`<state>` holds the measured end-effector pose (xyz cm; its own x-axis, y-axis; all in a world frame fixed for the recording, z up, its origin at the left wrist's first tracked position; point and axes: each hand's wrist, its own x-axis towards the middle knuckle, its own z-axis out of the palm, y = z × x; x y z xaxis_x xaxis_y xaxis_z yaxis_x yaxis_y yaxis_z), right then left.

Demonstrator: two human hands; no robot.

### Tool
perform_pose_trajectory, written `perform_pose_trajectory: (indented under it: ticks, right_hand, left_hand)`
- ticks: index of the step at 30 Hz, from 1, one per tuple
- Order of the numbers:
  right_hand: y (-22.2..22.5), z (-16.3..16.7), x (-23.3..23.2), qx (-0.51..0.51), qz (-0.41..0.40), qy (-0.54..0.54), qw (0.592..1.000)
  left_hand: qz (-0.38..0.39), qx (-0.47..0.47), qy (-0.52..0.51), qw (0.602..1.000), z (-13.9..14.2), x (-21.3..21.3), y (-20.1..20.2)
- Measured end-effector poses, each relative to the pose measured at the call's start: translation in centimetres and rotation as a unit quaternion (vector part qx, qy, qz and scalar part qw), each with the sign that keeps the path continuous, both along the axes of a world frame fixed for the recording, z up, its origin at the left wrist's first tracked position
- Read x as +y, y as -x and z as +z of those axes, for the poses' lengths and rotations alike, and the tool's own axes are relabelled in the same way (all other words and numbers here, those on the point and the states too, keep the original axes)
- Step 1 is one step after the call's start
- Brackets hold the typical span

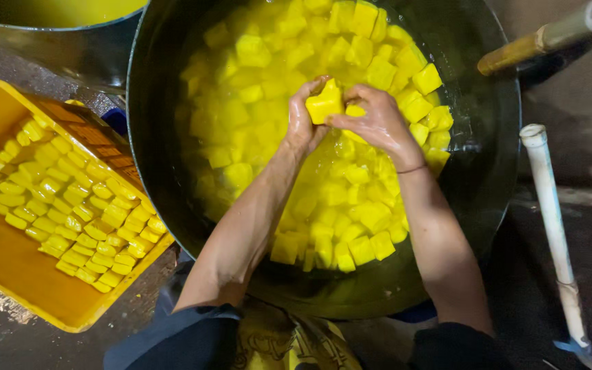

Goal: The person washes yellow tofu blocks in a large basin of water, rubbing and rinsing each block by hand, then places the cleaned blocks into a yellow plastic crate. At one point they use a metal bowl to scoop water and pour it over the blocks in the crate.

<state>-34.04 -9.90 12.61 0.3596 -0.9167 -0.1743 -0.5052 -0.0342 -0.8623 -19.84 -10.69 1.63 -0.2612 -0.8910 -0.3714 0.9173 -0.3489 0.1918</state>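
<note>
both hands, left hand point(304, 123) and right hand point(377, 123), clamp one yellow block point(325, 104) over the pot point(495, 171); lower blocks blur under liquid, and the tray point(8, 267) is cut off left.

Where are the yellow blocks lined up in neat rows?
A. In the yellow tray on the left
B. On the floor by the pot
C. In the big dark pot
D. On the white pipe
A: the yellow blocks lie in tidy rows in the yellow tray, while those in the big dark pot float loose in yellow liquid, where the left hand and right hand hold one block.
</note>
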Motion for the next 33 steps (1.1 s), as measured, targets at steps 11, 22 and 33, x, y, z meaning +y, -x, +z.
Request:
perform_pose_trajectory:
  ticks: [11,22,33]
  right_hand:
    - [-9.5,1.7,-4.5,0.010,0.047,0.113,0.992]
    - [-21.7,-2.0,-8.4,-0.241,-0.072,-0.196,0.948]
    - [-29.5,9.2,6.0,-0.143,0.216,-0.053,0.964]
  left_hand:
    - [0.183,0.108,0.012,0.977,1.7,-1.9,-2.8]
    - [0.298,0.091,0.178,0.933,13.4,-0.5,-22.6]
    - [0.361,-0.006,0.031,0.932,5.4,12.0,-33.6]
